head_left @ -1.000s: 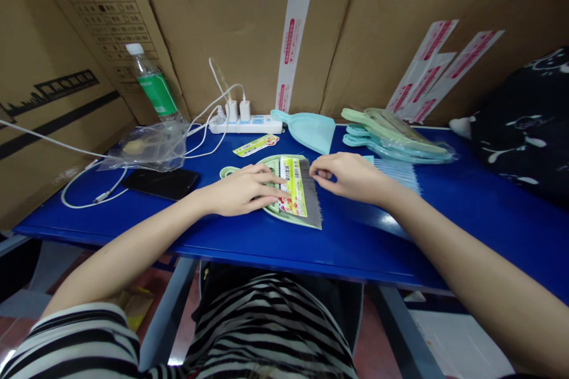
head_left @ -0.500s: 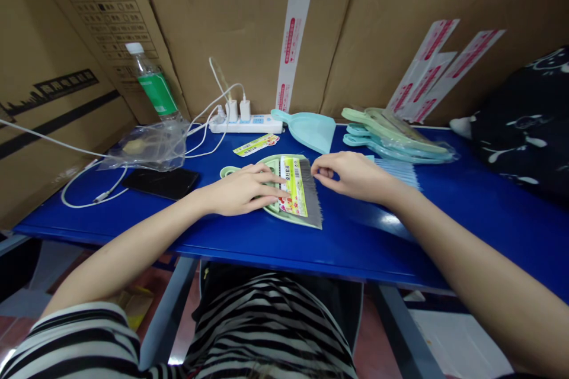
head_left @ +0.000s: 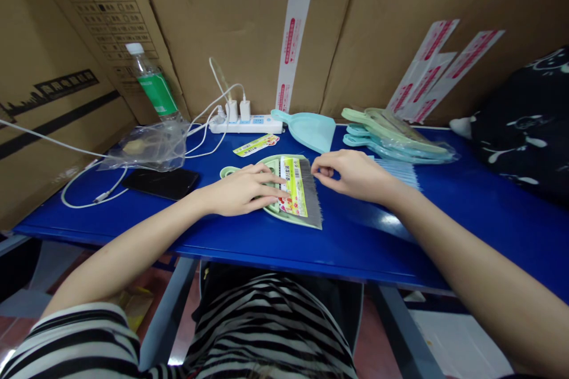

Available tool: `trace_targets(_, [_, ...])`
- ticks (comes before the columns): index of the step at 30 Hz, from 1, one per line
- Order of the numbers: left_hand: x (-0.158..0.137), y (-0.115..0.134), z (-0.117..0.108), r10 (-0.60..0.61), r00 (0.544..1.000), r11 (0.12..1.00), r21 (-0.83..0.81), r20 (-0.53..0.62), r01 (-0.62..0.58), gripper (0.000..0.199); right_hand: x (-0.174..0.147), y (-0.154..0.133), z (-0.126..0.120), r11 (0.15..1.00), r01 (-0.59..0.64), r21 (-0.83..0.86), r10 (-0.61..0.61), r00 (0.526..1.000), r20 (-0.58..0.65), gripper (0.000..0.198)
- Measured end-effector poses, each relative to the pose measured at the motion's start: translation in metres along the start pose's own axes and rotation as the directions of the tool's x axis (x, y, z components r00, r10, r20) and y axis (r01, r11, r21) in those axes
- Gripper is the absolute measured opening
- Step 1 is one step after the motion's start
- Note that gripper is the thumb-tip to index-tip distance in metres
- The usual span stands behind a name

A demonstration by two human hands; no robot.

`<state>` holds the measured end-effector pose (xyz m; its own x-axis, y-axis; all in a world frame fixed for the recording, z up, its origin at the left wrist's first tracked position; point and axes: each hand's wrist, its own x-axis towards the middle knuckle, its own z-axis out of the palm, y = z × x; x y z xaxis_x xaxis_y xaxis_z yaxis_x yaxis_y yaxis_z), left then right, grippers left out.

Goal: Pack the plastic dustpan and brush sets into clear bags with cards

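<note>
A light green dustpan (head_left: 284, 220) lies on the blue table with a grey-bristled hand brush (head_left: 313, 201) set in it. A yellow-green printed label (head_left: 299, 189) covers part of the brush. My left hand (head_left: 242, 189) rests on the set with fingers spread, fingertips on the label. At the far edge of the bristles, my right hand (head_left: 351, 174) is closed in a pinch; what is between its fingertips, if anything, is hidden. Behind my right wrist shows a blue-bristled brush (head_left: 398, 172), partly covered.
A light blue dustpan (head_left: 313, 130) and a loose label (head_left: 256, 145) lie behind the hands. Wrapped dustpans (head_left: 400, 136) are stacked at right. A power strip (head_left: 258, 125), black phone (head_left: 160, 182), clear bag (head_left: 155, 151) and bottle (head_left: 156, 92) stand or lie left, before cardboard (head_left: 240, 29).
</note>
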<state>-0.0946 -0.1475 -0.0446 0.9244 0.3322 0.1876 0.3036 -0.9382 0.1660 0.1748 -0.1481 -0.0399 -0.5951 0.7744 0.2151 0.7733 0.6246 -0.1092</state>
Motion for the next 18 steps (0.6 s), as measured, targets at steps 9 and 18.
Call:
trace_targets(9, [-0.0001, -0.0002, 0.0003, 0.007, 1.0, 1.0, 0.016, 0.0, -0.007, 0.036, -0.0008, 0.0037, -0.0043, 0.999, -0.037, -0.036, 0.038, 0.999, 0.036, 0.017])
trace_targets(18, [0.0005, 0.001, -0.0013, -0.016, 1.0, 1.0, -0.001, 0.012, 0.016, 0.036, -0.0013, 0.0018, -0.0054, 0.997, -0.064, -0.05, 0.07, 0.988, 0.134, 0.017])
